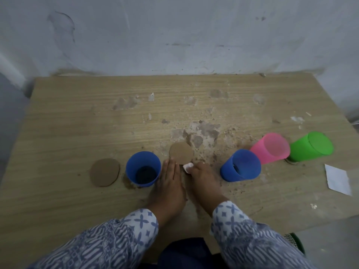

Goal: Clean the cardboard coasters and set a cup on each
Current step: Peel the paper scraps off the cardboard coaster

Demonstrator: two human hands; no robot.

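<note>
A round brown cardboard coaster (181, 153) lies at the table's middle. My left hand (169, 181) rests flat with its fingertips on the coaster's near left edge. My right hand (204, 180) pinches a small white wipe (187, 167) against the coaster's near edge. A second coaster (104, 172) lies bare at the left. Between them stands a blue cup (143, 168), upright, with a brown patch showing under its base. To the right stand another blue cup (240, 165), a pink cup (270, 148) and a green cup (310, 146).
The wooden table (77, 117) has worn, flaky patches and crumbs (202, 133) behind the middle coaster. A white sheet of paper (338, 179) lies near the right edge. A grey wall rises right behind the table. A green mesh object (295, 242) shows below the table's right corner.
</note>
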